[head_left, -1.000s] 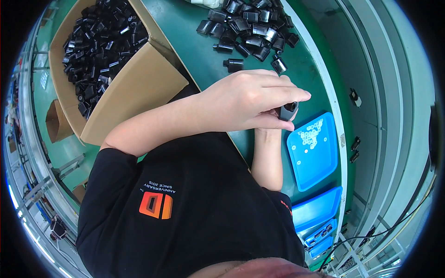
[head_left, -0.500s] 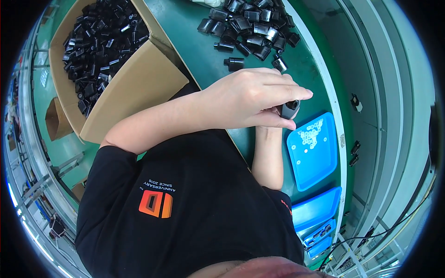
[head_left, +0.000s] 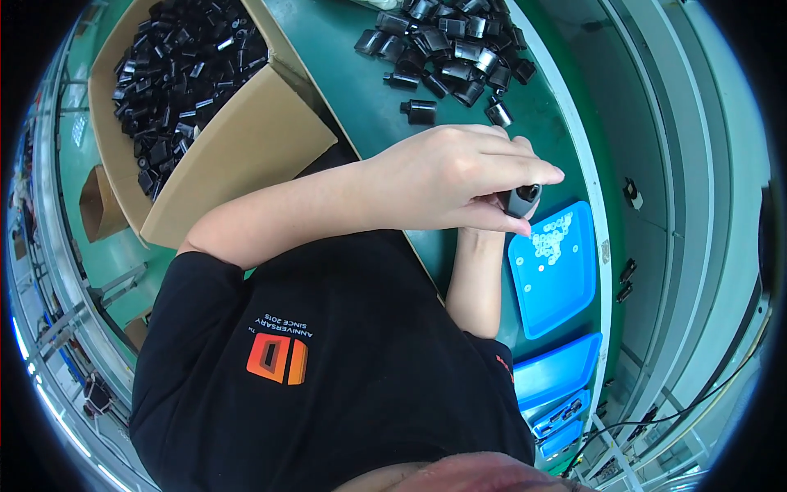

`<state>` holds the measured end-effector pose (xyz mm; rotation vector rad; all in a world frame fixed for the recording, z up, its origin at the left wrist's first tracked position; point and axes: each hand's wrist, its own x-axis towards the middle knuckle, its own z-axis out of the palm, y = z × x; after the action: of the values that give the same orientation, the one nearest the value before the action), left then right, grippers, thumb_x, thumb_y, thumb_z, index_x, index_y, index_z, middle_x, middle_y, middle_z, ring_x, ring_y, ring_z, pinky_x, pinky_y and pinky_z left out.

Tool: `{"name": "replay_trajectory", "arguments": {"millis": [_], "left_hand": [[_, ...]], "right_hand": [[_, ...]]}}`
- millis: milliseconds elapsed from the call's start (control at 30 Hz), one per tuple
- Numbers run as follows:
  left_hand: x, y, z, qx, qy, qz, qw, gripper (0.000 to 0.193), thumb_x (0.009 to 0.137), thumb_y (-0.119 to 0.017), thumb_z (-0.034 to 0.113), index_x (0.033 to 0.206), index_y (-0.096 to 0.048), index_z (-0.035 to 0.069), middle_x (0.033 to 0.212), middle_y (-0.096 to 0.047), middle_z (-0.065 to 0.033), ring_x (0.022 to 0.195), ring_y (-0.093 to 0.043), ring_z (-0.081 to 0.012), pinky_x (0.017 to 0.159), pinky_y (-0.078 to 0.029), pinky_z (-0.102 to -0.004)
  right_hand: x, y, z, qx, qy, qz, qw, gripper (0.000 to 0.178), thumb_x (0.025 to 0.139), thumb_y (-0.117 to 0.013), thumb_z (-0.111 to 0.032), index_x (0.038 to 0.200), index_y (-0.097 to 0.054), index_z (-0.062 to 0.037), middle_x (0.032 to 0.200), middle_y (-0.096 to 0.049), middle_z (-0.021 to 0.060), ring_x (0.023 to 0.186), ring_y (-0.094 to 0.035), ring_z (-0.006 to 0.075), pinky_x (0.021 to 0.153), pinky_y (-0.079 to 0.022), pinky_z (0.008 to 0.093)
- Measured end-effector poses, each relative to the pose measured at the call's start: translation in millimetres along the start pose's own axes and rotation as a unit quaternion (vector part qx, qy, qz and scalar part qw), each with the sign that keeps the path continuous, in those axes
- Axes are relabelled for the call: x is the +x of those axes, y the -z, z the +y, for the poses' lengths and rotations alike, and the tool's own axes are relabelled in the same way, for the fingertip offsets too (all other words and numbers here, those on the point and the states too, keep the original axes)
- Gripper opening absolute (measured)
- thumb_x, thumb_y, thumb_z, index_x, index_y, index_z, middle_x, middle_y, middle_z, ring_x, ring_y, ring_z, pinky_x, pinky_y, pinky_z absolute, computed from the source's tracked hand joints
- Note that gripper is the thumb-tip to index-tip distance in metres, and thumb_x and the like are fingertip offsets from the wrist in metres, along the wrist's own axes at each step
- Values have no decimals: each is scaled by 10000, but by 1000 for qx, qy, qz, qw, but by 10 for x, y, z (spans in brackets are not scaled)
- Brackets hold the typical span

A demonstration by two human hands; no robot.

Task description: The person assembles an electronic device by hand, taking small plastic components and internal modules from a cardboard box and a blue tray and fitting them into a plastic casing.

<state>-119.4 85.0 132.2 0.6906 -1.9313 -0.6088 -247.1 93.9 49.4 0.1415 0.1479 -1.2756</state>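
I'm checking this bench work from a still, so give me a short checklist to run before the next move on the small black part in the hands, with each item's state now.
1. Small black part held in the fingers: ok, the left hand covers it from above.
2. Right hand supporting from below: cannot tell, it is mostly hidden.
3. Blue tray of small white pieces close by: ok, right beside the hands.
4. More black parts on the green table: ok.
5. Cardboard box stocked: ok.
6. Part's open end facing up: cannot tell.
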Motion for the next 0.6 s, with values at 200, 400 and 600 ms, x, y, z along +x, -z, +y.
{"name": "replay_trajectory", "arguments": {"millis": [200,400,600], "left_hand": [[7,-19,-3,17,-27,20,999,568,744,-832,280,1236,-662,51,1034,-690,-90,877,-652,-240,782,-550,-317],[5,-25,-6,34,-31,17,999,557,774,-805,304,1248,-651,55,1055,-683,-108,926,-658,-267,806,-554,-331],[4,-25,16,56,-34,10,998,581,785,-792,325,1277,-633,61,1054,-681,-116,960,-663,-276,827,-558,-343]], "right_hand": [[-79,-12,122,-46,-8,-14,999,406,780,-738,-351,1104,-597,-153,1076,-561,72,958,-598,205,763,-532,322],[-95,-36,90,-85,-17,-36,996,438,775,-732,-368,1127,-590,-150,1095,-557,79,978,-592,212,790,-524,333],[-31,-38,95,-126,-8,-60,990,470,771,-726,-386,1149,-583,-147,1114,-554,85,997,-586,219,818,-516,345]]}}
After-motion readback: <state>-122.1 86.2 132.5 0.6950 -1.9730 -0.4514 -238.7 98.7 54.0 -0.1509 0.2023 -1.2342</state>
